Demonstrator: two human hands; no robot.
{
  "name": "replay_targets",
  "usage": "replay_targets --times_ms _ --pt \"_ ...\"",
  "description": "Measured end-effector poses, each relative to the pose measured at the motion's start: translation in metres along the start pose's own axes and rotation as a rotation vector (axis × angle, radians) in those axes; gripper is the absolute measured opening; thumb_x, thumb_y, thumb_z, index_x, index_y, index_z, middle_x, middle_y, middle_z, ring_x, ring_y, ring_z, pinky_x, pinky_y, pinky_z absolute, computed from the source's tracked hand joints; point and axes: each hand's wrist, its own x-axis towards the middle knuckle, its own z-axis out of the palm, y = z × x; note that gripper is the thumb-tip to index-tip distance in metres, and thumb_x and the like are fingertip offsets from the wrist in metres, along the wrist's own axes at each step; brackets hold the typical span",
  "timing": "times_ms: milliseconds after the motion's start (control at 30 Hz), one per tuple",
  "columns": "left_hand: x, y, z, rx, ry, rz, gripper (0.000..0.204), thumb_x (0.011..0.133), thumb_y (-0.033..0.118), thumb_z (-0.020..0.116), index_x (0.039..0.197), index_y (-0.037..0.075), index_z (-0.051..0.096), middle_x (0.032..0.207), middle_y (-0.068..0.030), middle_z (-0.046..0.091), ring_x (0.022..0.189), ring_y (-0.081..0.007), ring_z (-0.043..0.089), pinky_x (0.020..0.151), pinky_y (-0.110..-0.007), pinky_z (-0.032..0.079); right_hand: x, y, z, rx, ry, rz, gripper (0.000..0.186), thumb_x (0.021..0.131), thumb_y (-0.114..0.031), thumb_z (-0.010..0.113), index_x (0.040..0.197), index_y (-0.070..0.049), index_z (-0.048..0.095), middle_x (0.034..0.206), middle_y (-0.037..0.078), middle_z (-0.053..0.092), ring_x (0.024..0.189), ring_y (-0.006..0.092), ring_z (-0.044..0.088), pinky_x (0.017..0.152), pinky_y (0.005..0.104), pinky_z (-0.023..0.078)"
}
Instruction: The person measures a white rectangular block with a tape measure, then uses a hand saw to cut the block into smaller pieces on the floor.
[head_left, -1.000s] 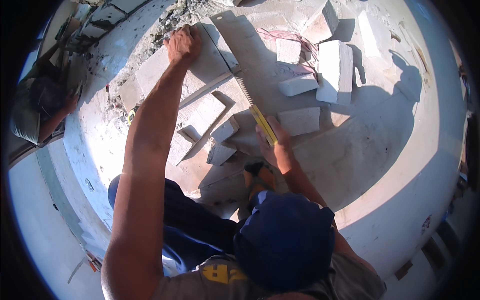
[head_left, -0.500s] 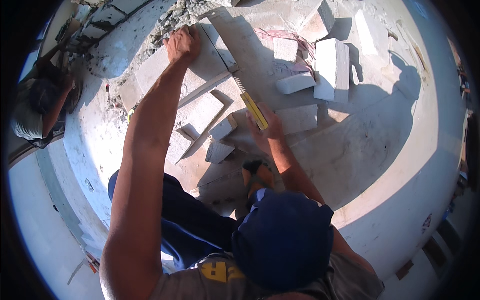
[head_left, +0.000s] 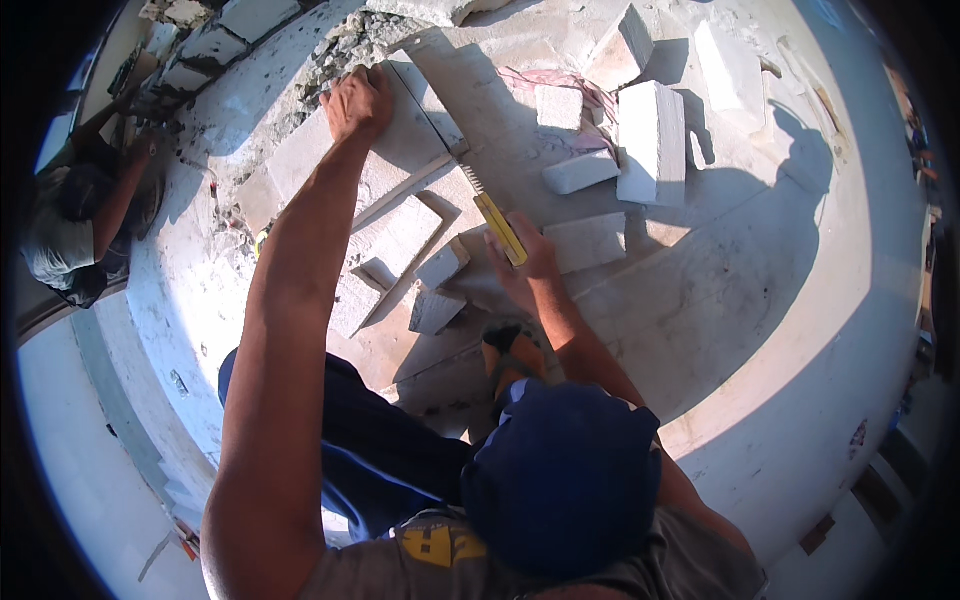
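Observation:
My left hand (head_left: 358, 102) presses on a large pale masonry block (head_left: 400, 140), its fingers bent and gripping the surface. Wrapped round the yellow handle of a handsaw (head_left: 500, 228) is my right hand (head_left: 524, 262). The saw's toothed blade runs up from the handle to the block's near edge, in line with a dark, straight cut. To the right of that cut lies a narrow strip of the block (head_left: 428, 98). Most of the blade is hidden in the cut. Several smaller offcuts (head_left: 438, 308) lie just below the block, left of my right hand.
White blocks (head_left: 652, 140) stand and lie to the right, beside a crumpled pink cloth (head_left: 540, 78). Rubble (head_left: 345, 50) is heaped beyond the block. Another person (head_left: 80, 215) crouches at the far left. My sandalled foot (head_left: 514, 352) is below the saw.
The whole view has slid slightly down and left. Both hands and the saw keep nearly the same place against the block.

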Motion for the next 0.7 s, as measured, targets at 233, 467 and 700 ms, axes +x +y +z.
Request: replay_targets --times_ms 233,467,700 --pt "-0.004 0.000 -0.009 0.020 -0.020 0.000 0.053 0.109 0.052 0.043 0.111 0.008 0.073 0.118 -0.0181 0.074 0.125 -0.0350 0.062 0.115 -0.052 0.037 -0.104 0.006 -0.043 0.156 -0.087 0.364 0.021 0.101 -0.012 0.065 0.119 -0.003 0.060 0.092 0.023 0.071 0.090 0.0488 0.070 0.073 0.0459 0.056" --pt "-0.011 -0.002 -0.011 -0.027 -0.068 -0.036 0.055 0.109 0.053 0.042 0.111 0.007 0.073 0.118 -0.0181 0.074 0.127 -0.0343 0.061 0.115 -0.052 0.037 -0.019 0.004 -0.002 0.002 -0.071 0.088 0.028 0.100 -0.017 0.070 0.123 -0.004 0.061 0.094 0.021 0.072 0.089 0.0465 0.072 0.073 0.0458 0.057" --pt "-0.014 0.007 -0.011 -0.056 -0.017 -0.011 0.056 0.108 0.052 0.043 0.111 0.006 0.076 0.119 -0.0178 0.075 0.127 -0.0363 0.061 0.115 -0.051 0.038 -0.080 0.010 -0.035 0.034 0.002 0.067 0.028 0.101 -0.016 0.067 0.126 -0.004 0.061 0.100 0.022 0.072 0.092 0.0430 0.074 0.077 0.0455 0.057"
